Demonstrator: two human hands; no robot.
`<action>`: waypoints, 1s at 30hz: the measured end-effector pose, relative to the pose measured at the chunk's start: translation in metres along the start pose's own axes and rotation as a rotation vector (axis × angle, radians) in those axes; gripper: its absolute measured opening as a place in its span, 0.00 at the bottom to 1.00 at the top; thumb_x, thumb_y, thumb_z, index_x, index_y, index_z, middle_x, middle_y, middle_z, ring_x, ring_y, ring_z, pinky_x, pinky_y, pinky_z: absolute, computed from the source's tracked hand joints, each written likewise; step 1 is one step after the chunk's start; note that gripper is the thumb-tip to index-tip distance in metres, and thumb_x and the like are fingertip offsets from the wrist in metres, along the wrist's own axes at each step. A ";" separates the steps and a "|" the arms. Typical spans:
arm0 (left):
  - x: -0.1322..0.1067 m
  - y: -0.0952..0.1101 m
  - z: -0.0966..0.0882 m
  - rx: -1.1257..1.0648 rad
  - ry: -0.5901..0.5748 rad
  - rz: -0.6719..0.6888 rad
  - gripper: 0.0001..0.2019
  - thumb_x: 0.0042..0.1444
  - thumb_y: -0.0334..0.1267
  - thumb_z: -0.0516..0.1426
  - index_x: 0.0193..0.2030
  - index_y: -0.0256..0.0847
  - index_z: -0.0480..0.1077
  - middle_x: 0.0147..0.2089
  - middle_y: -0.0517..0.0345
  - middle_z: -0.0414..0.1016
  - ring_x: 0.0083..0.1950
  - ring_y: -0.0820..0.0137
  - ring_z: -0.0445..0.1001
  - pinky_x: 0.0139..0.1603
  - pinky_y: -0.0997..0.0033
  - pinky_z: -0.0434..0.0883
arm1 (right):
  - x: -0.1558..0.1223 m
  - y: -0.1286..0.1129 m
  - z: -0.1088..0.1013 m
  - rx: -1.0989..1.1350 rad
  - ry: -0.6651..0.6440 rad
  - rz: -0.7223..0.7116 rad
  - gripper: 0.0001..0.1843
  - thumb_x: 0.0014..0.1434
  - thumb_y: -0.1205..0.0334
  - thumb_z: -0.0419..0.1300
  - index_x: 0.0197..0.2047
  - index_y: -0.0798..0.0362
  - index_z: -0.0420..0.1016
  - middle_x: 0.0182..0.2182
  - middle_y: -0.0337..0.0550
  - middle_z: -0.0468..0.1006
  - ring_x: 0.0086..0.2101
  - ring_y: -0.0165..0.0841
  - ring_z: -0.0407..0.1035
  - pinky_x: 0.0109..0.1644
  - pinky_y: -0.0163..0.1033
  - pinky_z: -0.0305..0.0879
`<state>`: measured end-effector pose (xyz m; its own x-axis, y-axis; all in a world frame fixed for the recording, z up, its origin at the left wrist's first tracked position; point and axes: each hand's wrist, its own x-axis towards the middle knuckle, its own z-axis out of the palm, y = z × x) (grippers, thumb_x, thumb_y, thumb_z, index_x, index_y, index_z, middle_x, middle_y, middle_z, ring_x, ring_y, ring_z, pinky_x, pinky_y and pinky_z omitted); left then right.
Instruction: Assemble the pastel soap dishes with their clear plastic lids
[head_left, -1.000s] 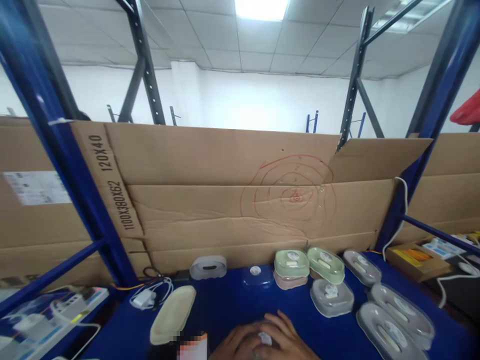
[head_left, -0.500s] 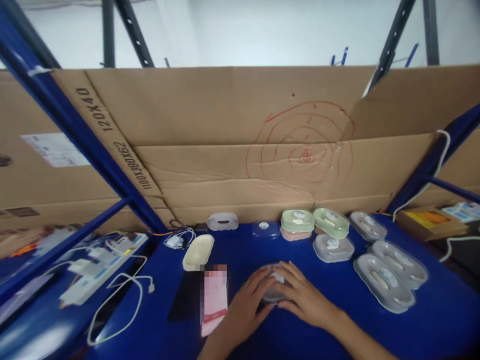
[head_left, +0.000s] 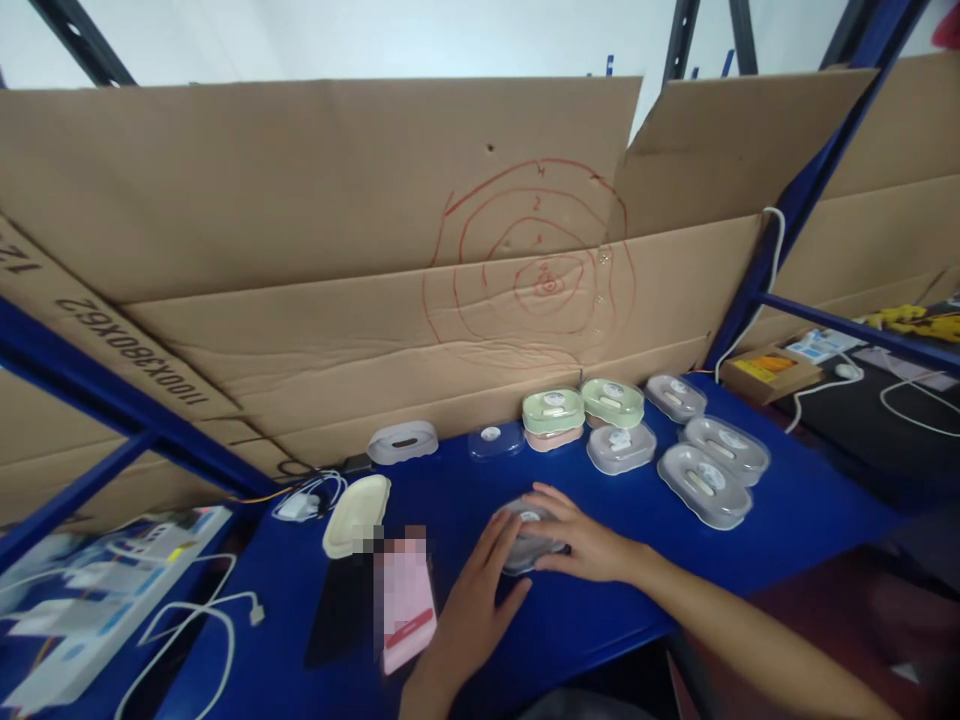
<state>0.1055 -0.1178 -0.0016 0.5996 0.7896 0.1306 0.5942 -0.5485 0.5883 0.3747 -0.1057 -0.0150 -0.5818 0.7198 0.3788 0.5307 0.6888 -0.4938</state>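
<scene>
Both hands rest on a grey oval case point(head_left: 527, 537) with a clear lid, lying on the blue table point(head_left: 615, 600). My left hand point(head_left: 472, 600) lies against its left side with fingers stretched along it. My right hand point(head_left: 581, 540) covers its right side, fingers curved over the lid. A white round sticker shows on the lid between my fingers.
Several similar oval cases, grey point(head_left: 703, 484) and green point(head_left: 553, 410), stand behind and to the right. A cream lid point(head_left: 355, 500), a pink card point(head_left: 405, 605) and a black phone point(head_left: 337, 620) lie to the left. White cables and a power strip point(head_left: 105, 600) lie far left. A cardboard wall point(head_left: 375, 260) closes the back.
The camera has tilted down and swung left, so the table and my arms show more. My hands stay on the grey case.
</scene>
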 end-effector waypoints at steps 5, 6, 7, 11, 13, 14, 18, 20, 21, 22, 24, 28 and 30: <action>0.000 0.000 0.007 0.066 0.066 0.039 0.35 0.73 0.38 0.55 0.82 0.58 0.47 0.83 0.50 0.52 0.82 0.54 0.55 0.76 0.42 0.65 | -0.004 -0.001 -0.004 0.010 0.018 0.016 0.35 0.68 0.51 0.69 0.74 0.47 0.68 0.77 0.59 0.58 0.78 0.49 0.44 0.77 0.62 0.54; 0.000 -0.002 0.004 0.094 0.088 0.060 0.34 0.73 0.38 0.55 0.81 0.58 0.48 0.83 0.49 0.52 0.81 0.54 0.57 0.76 0.42 0.67 | -0.006 -0.003 -0.006 -0.021 0.001 0.026 0.38 0.68 0.50 0.69 0.76 0.46 0.65 0.77 0.58 0.57 0.78 0.49 0.43 0.77 0.62 0.54; 0.000 -0.004 -0.001 0.127 0.114 0.085 0.33 0.73 0.38 0.56 0.80 0.58 0.51 0.82 0.49 0.53 0.81 0.53 0.58 0.75 0.42 0.68 | -0.008 -0.006 -0.007 -0.051 -0.010 0.045 0.39 0.68 0.50 0.69 0.77 0.45 0.63 0.78 0.57 0.56 0.78 0.49 0.43 0.77 0.62 0.54; 0.011 -0.019 -0.045 0.244 0.267 0.145 0.23 0.74 0.44 0.56 0.73 0.51 0.64 0.78 0.48 0.61 0.77 0.54 0.65 0.75 0.43 0.68 | -0.017 -0.011 -0.010 -0.178 0.036 0.125 0.37 0.69 0.48 0.67 0.77 0.42 0.63 0.77 0.55 0.58 0.77 0.49 0.48 0.76 0.60 0.58; 0.021 -0.031 -0.074 0.286 0.357 0.094 0.20 0.73 0.46 0.55 0.68 0.46 0.69 0.73 0.45 0.66 0.73 0.55 0.69 0.75 0.46 0.68 | -0.019 -0.009 -0.010 -0.230 0.063 0.137 0.36 0.69 0.46 0.67 0.76 0.43 0.65 0.76 0.55 0.59 0.76 0.48 0.52 0.76 0.60 0.57; 0.026 -0.039 -0.087 0.300 0.385 0.061 0.20 0.73 0.46 0.55 0.67 0.43 0.70 0.73 0.43 0.66 0.74 0.54 0.68 0.76 0.46 0.66 | -0.019 -0.007 -0.009 -0.247 0.072 0.137 0.36 0.69 0.46 0.67 0.75 0.43 0.66 0.76 0.56 0.60 0.75 0.48 0.53 0.76 0.60 0.57; 0.027 -0.073 -0.129 0.389 0.420 -0.112 0.19 0.73 0.42 0.55 0.66 0.40 0.71 0.73 0.43 0.65 0.75 0.53 0.64 0.78 0.46 0.62 | -0.018 0.005 -0.007 -0.288 0.108 0.126 0.34 0.70 0.47 0.66 0.74 0.45 0.68 0.75 0.57 0.61 0.74 0.49 0.56 0.75 0.61 0.59; 0.016 -0.091 -0.140 0.440 0.411 -0.230 0.22 0.72 0.42 0.57 0.69 0.38 0.68 0.73 0.41 0.65 0.74 0.52 0.65 0.76 0.45 0.64 | -0.022 0.012 -0.009 -0.314 0.145 0.129 0.33 0.71 0.47 0.65 0.74 0.46 0.68 0.75 0.57 0.61 0.73 0.51 0.57 0.75 0.62 0.58; 0.009 -0.099 -0.143 0.463 0.392 -0.293 0.23 0.72 0.43 0.59 0.69 0.37 0.68 0.72 0.41 0.66 0.73 0.51 0.67 0.74 0.42 0.66 | -0.025 0.016 -0.011 -0.328 0.169 0.137 0.33 0.71 0.47 0.64 0.74 0.47 0.68 0.75 0.58 0.62 0.73 0.52 0.57 0.75 0.64 0.58; 0.003 -0.107 -0.144 0.484 0.367 -0.354 0.23 0.71 0.44 0.60 0.69 0.38 0.68 0.71 0.42 0.68 0.71 0.51 0.69 0.71 0.40 0.69 | -0.030 0.020 -0.013 -0.343 0.197 0.151 0.32 0.72 0.47 0.63 0.74 0.49 0.68 0.74 0.60 0.62 0.73 0.53 0.57 0.75 0.65 0.57; -0.005 -0.120 -0.143 0.510 0.288 -0.452 0.23 0.70 0.46 0.63 0.66 0.40 0.70 0.67 0.44 0.71 0.65 0.53 0.74 0.65 0.42 0.74 | -0.042 0.027 -0.018 -0.372 0.254 0.188 0.32 0.73 0.46 0.60 0.74 0.51 0.69 0.73 0.62 0.64 0.72 0.56 0.58 0.74 0.68 0.56; 0.003 -0.138 -0.134 0.544 0.166 -0.557 0.22 0.70 0.47 0.62 0.65 0.40 0.71 0.65 0.45 0.73 0.61 0.56 0.76 0.61 0.46 0.77 | -0.061 0.036 -0.021 -0.408 0.329 0.242 0.32 0.73 0.43 0.58 0.74 0.49 0.68 0.73 0.58 0.64 0.72 0.55 0.58 0.75 0.67 0.57; 0.015 -0.143 -0.132 0.569 0.148 -0.593 0.22 0.71 0.47 0.62 0.66 0.40 0.70 0.66 0.45 0.72 0.62 0.55 0.76 0.61 0.46 0.77 | -0.065 0.037 -0.018 -0.418 0.355 0.255 0.32 0.73 0.43 0.58 0.74 0.48 0.68 0.73 0.56 0.64 0.72 0.54 0.58 0.75 0.64 0.57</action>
<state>-0.0410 0.0085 0.0216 0.0487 0.9974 0.0528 0.9930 -0.0540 0.1046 0.4436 -0.1251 -0.0439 -0.2017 0.8018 0.5626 0.8655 0.4148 -0.2809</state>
